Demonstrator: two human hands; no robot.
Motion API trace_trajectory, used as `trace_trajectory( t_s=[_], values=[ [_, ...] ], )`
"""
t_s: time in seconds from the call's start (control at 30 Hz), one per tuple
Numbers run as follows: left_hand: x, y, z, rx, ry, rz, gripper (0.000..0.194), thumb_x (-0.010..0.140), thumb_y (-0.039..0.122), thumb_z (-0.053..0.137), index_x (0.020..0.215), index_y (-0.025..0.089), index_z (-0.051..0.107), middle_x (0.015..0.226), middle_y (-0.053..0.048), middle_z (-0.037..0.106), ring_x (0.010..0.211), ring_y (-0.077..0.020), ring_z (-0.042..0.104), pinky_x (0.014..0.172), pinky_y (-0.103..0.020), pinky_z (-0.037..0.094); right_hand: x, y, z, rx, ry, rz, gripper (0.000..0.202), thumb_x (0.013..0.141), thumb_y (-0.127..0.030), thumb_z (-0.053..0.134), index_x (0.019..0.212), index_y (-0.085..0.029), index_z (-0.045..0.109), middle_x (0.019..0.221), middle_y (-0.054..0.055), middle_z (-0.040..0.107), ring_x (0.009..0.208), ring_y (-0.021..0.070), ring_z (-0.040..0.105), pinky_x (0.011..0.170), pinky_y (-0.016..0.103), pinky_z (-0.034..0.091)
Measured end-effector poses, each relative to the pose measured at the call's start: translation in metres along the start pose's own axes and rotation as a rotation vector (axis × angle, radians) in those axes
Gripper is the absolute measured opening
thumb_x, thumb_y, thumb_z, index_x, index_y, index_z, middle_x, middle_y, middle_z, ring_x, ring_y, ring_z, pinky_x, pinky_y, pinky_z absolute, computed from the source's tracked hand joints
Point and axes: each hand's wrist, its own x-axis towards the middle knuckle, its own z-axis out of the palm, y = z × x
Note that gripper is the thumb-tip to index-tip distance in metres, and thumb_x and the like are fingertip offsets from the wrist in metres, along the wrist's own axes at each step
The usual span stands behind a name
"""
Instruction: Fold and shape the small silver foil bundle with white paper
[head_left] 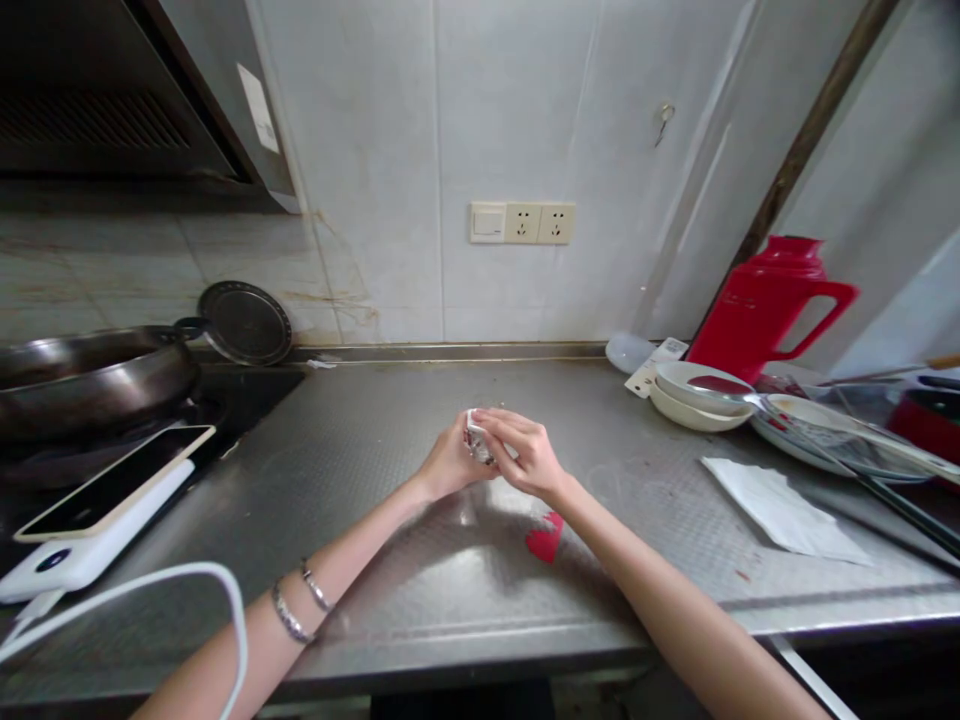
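Both hands meet over the middle of the metal counter (360, 440). My left hand (451, 462) is closed around a small shiny object with a white top (478, 446), which looks partly clear with dark flecks. My right hand (521, 452) is closed over its upper right side, fingers bent across the white part. The fingers cover much of this object, so its exact kind cannot be made out. On the counter below my right wrist lies a jagged-edged red scrap (546, 538).
At left, a steel pan (90, 375) stands on the cooktop, with a phone (116, 482) and white power bank (97, 545) in front. A white cable (225, 585) crosses my left forearm. At right are a red thermos (765, 310), stacked bowls (697, 412), and a white napkin (780, 508).
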Motion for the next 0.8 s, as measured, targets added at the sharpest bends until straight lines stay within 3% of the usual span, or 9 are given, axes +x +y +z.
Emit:
trace_trajectory(
  t_s=[0.1,0.3,0.4,0.5,0.67,0.8],
  values=[
    [0.001,0.0,0.0,0.033,0.015,-0.006,0.074,0.052,0.029,0.082,0.117,0.017,0.048,0.109,-0.009,0.066,0.095,-0.0228,0.063,0.083,-0.035,0.05,-0.001,-0.003,-0.005,-0.009,0.012,-0.015,0.026,0.088,-0.032,0.048,0.096,-0.025,0.072,0.102,0.006,0.072,0.102,0.0233,0.066,0.094,0.04,0.049],
    [-0.001,0.001,0.0,-0.054,-0.049,-0.045,0.085,0.05,0.029,0.085,0.122,0.017,0.044,0.106,-0.009,0.066,0.09,-0.0215,0.065,0.08,-0.034,0.051,0.004,0.001,-0.009,-0.011,0.402,0.329,0.037,0.09,-0.041,0.044,0.078,-0.018,0.071,0.074,0.004,0.07,0.07,0.0192,0.064,0.066,0.028,0.048],
    [-0.003,0.003,0.001,-0.046,-0.071,-0.057,0.088,0.049,0.027,0.086,0.126,0.016,0.044,0.106,-0.01,0.066,0.087,-0.0213,0.065,0.078,-0.033,0.052,0.008,0.008,-0.005,0.024,0.339,0.443,0.04,0.088,-0.043,0.046,0.069,-0.016,0.068,0.062,0.001,0.062,0.059,0.0155,0.056,0.056,0.024,0.041],
    [-0.003,0.005,0.0,-0.025,-0.049,-0.048,0.091,0.049,0.026,0.085,0.129,0.015,0.044,0.104,-0.009,0.067,0.088,-0.022,0.065,0.079,-0.033,0.052,0.006,0.009,0.002,0.088,0.218,0.444,0.039,0.088,-0.044,0.046,0.072,-0.016,0.069,0.064,0.001,0.064,0.061,0.0151,0.056,0.056,0.023,0.041],
    [-0.001,0.007,-0.001,-0.035,-0.048,-0.043,0.087,0.049,0.026,0.085,0.127,0.015,0.047,0.101,-0.007,0.068,0.088,-0.0211,0.065,0.079,-0.031,0.052,0.0,0.0,0.005,0.079,0.189,0.36,0.035,0.09,-0.042,0.044,0.094,-0.022,0.073,0.087,0.004,0.073,0.078,0.0206,0.065,0.072,0.029,0.049],
    [0.002,0.006,-0.001,-0.075,-0.015,-0.026,0.076,0.053,0.029,0.084,0.12,0.016,0.051,0.1,-0.006,0.068,0.086,-0.0187,0.065,0.075,-0.028,0.051,-0.001,-0.005,0.003,0.06,0.203,0.255,0.032,0.091,-0.038,0.045,0.103,-0.025,0.071,0.106,0.005,0.071,0.099,0.0243,0.065,0.088,0.036,0.05]
  ],
)
